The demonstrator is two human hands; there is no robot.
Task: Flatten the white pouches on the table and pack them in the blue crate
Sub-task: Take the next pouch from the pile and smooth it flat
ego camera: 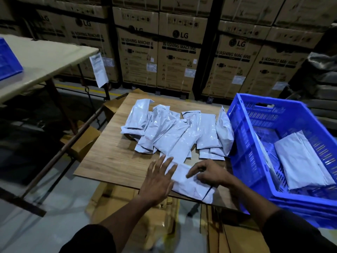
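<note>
A white pouch (189,183) lies at the near edge of the wooden table (109,154). My left hand (158,178) presses its left end with straight, spread fingers. My right hand (209,173) rests on its right part, fingers bent down onto it. Behind them several white pouches (175,132) lie in a loose overlapping pile. The blue crate (242,143) stands at the table's right, tilted, with flattened white pouches (299,161) inside.
Stacked cardboard washing-machine boxes (178,52) wall off the back. A second table (45,57) with another blue crate (9,61) stands at the left. Cardboard boxes (87,141) sit under and beside the wooden table.
</note>
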